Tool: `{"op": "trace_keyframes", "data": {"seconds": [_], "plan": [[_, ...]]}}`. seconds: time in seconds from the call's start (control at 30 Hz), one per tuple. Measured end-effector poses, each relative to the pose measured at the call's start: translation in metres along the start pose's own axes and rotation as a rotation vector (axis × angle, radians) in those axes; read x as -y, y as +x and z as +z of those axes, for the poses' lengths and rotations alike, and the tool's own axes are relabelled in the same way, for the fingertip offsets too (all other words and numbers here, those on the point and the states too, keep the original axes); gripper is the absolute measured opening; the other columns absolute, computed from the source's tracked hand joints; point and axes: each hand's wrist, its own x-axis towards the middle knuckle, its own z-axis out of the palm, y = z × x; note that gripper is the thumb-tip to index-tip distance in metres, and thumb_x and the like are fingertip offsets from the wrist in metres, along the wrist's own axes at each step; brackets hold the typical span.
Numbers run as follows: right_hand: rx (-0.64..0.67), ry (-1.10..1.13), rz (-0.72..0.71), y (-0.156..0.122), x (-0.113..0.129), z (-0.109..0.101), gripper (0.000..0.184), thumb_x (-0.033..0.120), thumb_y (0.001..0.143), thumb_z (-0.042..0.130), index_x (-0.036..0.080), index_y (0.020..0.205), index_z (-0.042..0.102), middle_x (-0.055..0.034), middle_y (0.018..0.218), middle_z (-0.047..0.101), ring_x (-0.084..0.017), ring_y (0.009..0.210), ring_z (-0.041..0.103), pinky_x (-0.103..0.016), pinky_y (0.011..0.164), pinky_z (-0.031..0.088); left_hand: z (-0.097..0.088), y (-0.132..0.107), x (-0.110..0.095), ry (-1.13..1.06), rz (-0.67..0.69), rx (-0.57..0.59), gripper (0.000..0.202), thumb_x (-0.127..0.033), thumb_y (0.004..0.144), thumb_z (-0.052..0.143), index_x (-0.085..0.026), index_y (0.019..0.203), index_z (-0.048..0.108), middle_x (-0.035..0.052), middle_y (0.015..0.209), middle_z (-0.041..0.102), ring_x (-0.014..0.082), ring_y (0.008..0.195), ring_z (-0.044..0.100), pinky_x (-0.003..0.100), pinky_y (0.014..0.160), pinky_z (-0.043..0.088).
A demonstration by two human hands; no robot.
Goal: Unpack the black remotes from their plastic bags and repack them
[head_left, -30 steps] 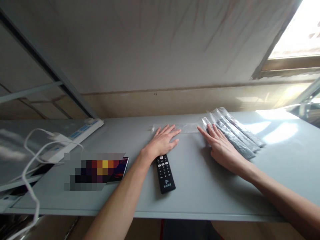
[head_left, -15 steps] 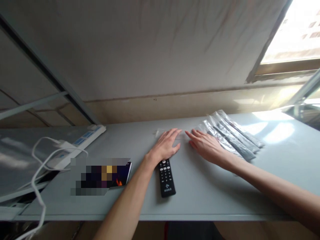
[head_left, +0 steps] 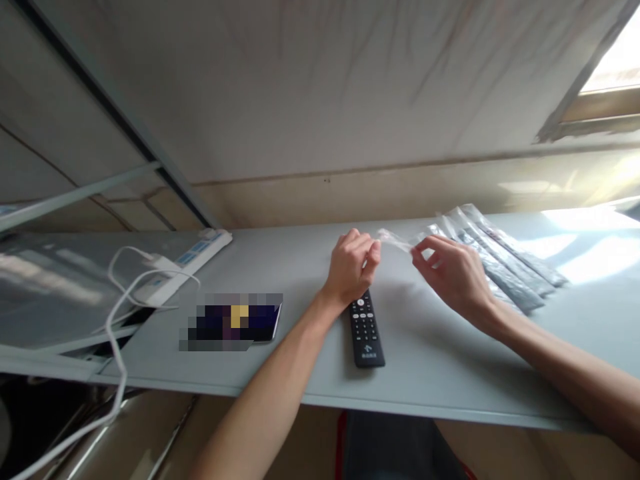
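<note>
A clear plastic bag (head_left: 395, 241) stretches between my two hands above the desk. My left hand (head_left: 351, 262) is closed on its left end, fingers curled in. On the other end, my right hand (head_left: 450, 272) pinches the plastic between thumb and fingertips. Below my left hand lies a black remote control (head_left: 367, 333), its upper part hidden by that hand. Just past my right hand, several dark strips in clear plastic sleeves (head_left: 505, 257) lie side by side, partly covered by the hand.
A phone or tablet (head_left: 277, 320) with a lit, partly blurred screen lies to the left. Behind it stands a white power strip (head_left: 187, 267) with a white cable (head_left: 120, 360) looping over the desk edge. The grey desk (head_left: 310, 367) meets the wall at the back.
Both hands were flat over the plastic on the desk; now they are closed on it and have lifted it. The view has shifted, so things appear farther right and higher.
</note>
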Motion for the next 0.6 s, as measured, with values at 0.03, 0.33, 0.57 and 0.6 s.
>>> {"op": "trace_keyframes", "data": {"seconds": [0.03,0.33,0.57,0.6], "plan": [[-0.031,0.062,0.009,0.0,0.003,0.0,0.019,0.03,0.1,0.061,0.02,0.084,0.067,-0.0029,0.08,0.069,-0.015,0.061,0.063,-0.029,0.061,0.041,-0.002,0.0,-0.001,0.001,0.011,0.014,0.061,-0.044,0.116,0.02,-0.023,0.071,0.055,0.0075,0.077,0.066,0.0243,0.088,0.059,0.041,0.089,0.047],[-0.038,0.287,-0.173,-0.007,0.012,0.001,0.014,0.023,0.102,0.061,0.021,0.088,0.064,-0.0044,0.097,0.061,-0.014,0.072,0.059,-0.027,0.058,0.053,0.0,-0.001,0.005,-0.157,-0.007,0.157,0.084,-0.07,0.11,0.009,-0.016,0.134,0.068,0.0121,0.109,0.078,0.028,0.106,0.069,0.044,0.101,0.05],[0.061,0.206,-0.331,-0.01,0.008,0.005,0.008,0.018,0.1,0.064,0.019,0.098,0.071,-0.0098,0.114,0.064,-0.015,0.074,0.064,-0.033,0.066,0.058,-0.001,-0.002,0.012,-0.269,-0.05,0.13,0.069,-0.068,0.11,0.028,-0.016,0.141,0.062,0.0167,0.13,0.074,0.0319,0.12,0.07,0.049,0.108,0.052],[0.072,0.191,-0.344,-0.011,0.008,0.004,0.008,0.018,0.101,0.064,0.019,0.099,0.072,-0.0109,0.117,0.064,-0.015,0.075,0.065,-0.034,0.067,0.059,-0.001,-0.002,0.012,-0.276,-0.05,0.124,0.061,-0.063,0.111,0.034,-0.018,0.14,0.062,0.0161,0.132,0.074,0.0315,0.121,0.07,0.049,0.108,0.053]]}}
